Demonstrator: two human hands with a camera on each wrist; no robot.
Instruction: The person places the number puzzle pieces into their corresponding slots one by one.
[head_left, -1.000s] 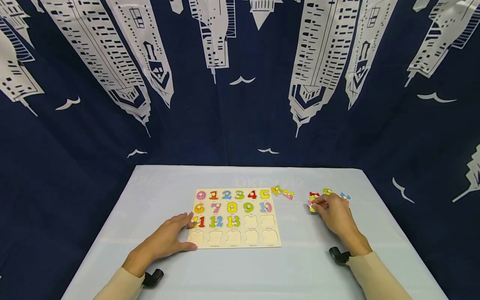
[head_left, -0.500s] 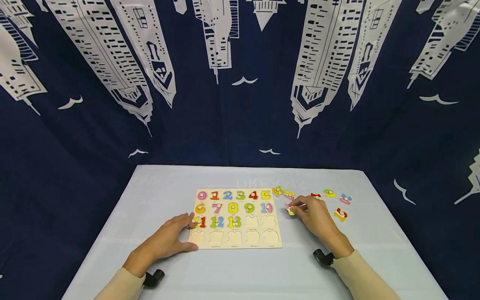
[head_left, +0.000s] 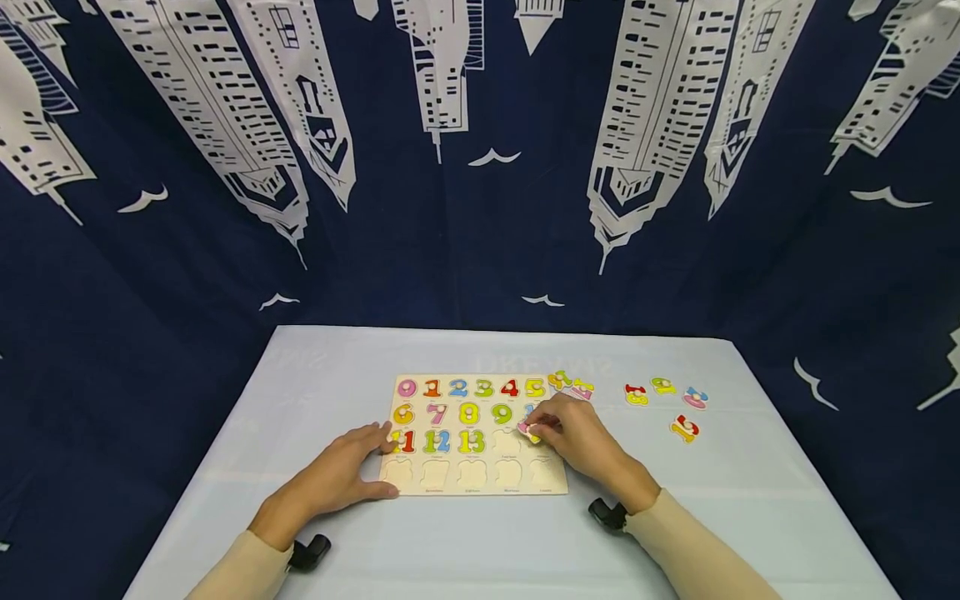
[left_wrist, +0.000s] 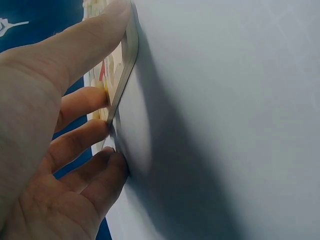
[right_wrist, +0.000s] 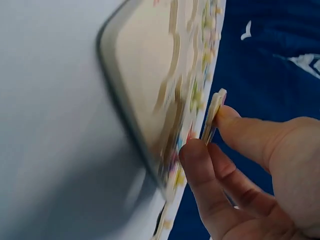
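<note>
Puzzle piece (head_left: 529, 432), pink and yellow, is what we are pinching between the thumb and fingertips of our right hand (head_left: 573, 429), just right of centre in the lower half of the head view. We are holding it clear of the board (head_left: 491, 473), as the right wrist view is showing, and we aren't making out its number, because our fingers are covering part of it.

Bare recesses (head_left: 510, 475) are showing along the board's bottom row. In our judgement, we are best served by comparing outline with recess before touching wood, turning the piece level, and pressing gently rather than forcing. We should also be minding the fitted numbers (head_left: 472, 441), so that our knuckles aren't nudging them.

At the board's left edge we are resting our left hand (head_left: 341, 475), thumb and fingers spread apart; that is probably steadying it enough, provided we aren't pushing rightward.

Farther out, we are seeing two loose pieces (head_left: 559, 380) near the board's upper right corner, and four other pieces (head_left: 636, 395) toward the frame's right, all lying on the pale tabletop (head_left: 337, 367).
</note>
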